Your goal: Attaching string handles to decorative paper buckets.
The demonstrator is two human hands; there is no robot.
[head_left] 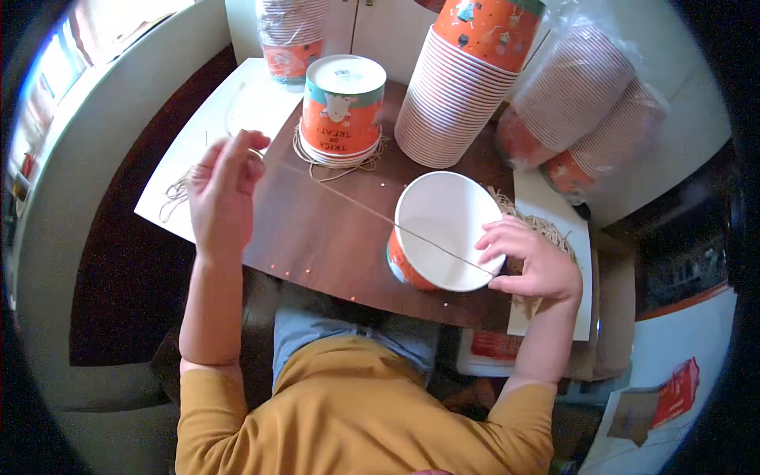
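Observation:
A thin tan string (360, 203) runs taut from my left hand (226, 190) down across the mouth of an open paper bucket (425, 198) to the rim by my right thumb. My raised left hand is closed, pinching the string's far end above the table. My right hand (532, 257) grips the bucket's right rim, fingers over its inside and thumb low at the edge. The bucket is white inside, orange and teal outside, and tilts toward me. Whether the string passes through its wall is hidden by my right hand.
Behind stands an upside-down orange bucket (342, 119) with string loops around its base. Beside it rises a tall leaning stack of buckets (455, 99). Plastic-wrapped stacks (574, 87) lie at the back right. A bundle of cut strings (550, 231) lies right of my hand on the brown table (317, 245).

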